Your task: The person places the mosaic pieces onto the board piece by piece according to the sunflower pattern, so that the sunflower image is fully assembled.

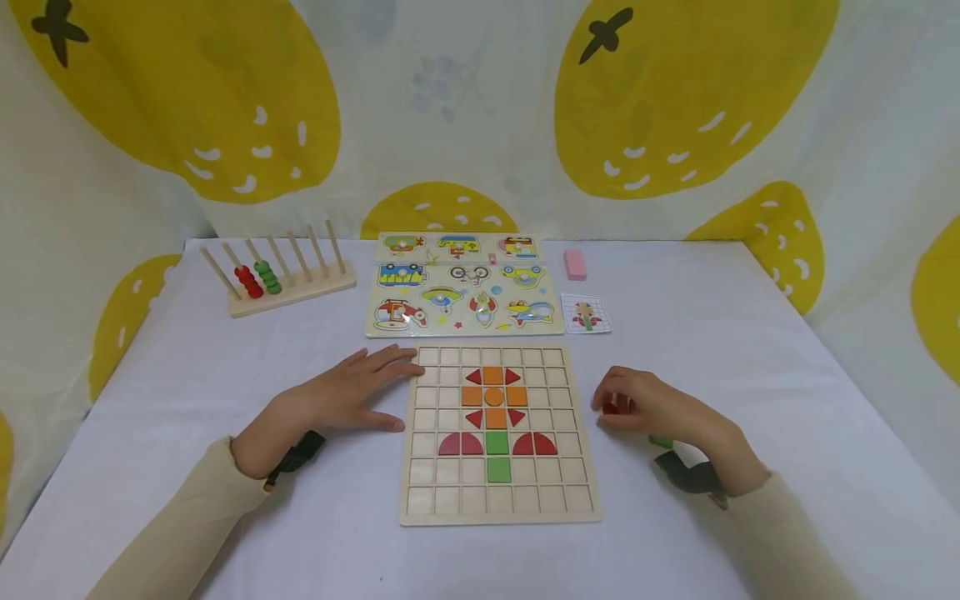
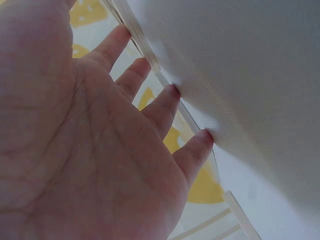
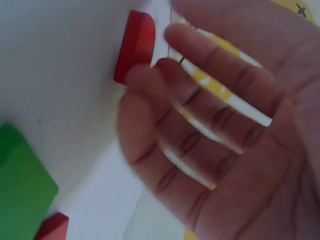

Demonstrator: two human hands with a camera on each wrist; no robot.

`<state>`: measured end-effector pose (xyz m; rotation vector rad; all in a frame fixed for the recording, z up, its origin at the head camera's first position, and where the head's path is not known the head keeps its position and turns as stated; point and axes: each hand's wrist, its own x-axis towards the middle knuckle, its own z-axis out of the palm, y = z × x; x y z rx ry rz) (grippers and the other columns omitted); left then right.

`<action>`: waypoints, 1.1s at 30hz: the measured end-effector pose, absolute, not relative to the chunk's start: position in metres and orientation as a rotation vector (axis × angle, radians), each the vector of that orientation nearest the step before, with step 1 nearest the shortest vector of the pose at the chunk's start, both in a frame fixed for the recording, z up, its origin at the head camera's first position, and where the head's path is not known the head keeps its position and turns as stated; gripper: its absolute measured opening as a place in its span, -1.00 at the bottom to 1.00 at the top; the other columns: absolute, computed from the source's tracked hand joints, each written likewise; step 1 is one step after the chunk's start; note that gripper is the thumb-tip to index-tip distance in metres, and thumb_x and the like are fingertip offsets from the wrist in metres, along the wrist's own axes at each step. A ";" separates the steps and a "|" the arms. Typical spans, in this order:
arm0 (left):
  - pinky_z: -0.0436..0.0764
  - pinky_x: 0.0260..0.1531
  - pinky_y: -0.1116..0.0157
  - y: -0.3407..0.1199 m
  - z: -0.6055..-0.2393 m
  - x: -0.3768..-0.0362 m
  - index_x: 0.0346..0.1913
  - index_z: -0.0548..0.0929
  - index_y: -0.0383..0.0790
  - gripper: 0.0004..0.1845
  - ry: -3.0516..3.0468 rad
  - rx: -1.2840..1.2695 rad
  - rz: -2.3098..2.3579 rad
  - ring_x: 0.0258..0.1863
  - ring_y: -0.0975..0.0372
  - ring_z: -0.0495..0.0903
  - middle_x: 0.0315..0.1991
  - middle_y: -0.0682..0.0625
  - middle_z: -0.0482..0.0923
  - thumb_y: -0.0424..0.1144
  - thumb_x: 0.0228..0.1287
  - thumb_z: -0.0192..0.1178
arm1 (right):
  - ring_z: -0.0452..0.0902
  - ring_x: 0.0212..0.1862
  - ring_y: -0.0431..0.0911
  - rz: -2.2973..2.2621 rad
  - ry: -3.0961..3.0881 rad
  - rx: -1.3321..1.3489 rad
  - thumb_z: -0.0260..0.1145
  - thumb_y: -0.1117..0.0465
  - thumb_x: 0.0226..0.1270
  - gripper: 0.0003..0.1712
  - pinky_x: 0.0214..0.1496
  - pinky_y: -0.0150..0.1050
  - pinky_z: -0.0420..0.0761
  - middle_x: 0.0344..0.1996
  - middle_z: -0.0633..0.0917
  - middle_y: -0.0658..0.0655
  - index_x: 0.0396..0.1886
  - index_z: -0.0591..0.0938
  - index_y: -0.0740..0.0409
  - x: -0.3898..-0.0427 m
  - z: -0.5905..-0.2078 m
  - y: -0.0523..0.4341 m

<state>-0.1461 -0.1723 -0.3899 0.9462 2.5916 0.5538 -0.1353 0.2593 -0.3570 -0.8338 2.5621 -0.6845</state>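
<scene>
A wooden grid board [image 1: 447, 498] carries flat orange, red, pink and green pieces set in its squares. My left hand [image 1: 341, 398] lies at the board's left edge, fingers spread, fingertips touching the rim; its palm [image 2: 100, 150] fills much of the left wrist view. Right of the board, my right hand [image 1: 651, 402] is over a red piece [image 3: 135, 45], fingers loosely bent. That piece's lower end is partly hidden behind fingertips; a grip on it does not show. Near the right wrist are a green square [image 3: 25, 190] and another red piece [image 3: 54, 227].
Behind the board lies a vehicle puzzle [image 1: 465, 304]. A picture card [image 1: 600, 302] and a pink block [image 1: 575, 265] sit to its right. At the back left stands a wooden peg rack [image 1: 300, 292] with red and green beads. A patterned curtain hangs behind the table.
</scene>
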 end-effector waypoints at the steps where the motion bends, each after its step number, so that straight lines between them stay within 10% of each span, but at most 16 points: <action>1: -0.05 0.41 -0.22 -0.172 -0.390 -0.146 0.43 0.27 0.02 -0.19 2.591 0.941 0.552 0.51 -0.02 0.01 0.52 -0.06 0.07 0.18 0.18 0.30 | 0.42 -0.35 -0.18 -0.683 2.569 -0.822 0.44 0.28 0.20 -0.87 -0.32 -0.38 0.52 -0.37 0.55 -0.05 -0.27 0.66 0.11 -0.135 -0.357 0.260; 33: -0.01 0.39 -0.23 -0.173 -0.392 -0.148 0.42 0.28 0.01 -0.20 2.601 0.987 0.558 0.48 -0.01 0.07 0.50 -0.07 0.10 0.17 0.18 0.32 | 0.47 -0.29 -0.18 -0.697 2.514 -0.876 0.46 0.32 0.15 -0.80 -0.25 -0.36 0.59 -0.29 0.60 -0.05 -0.22 0.67 0.11 -0.137 -0.361 0.260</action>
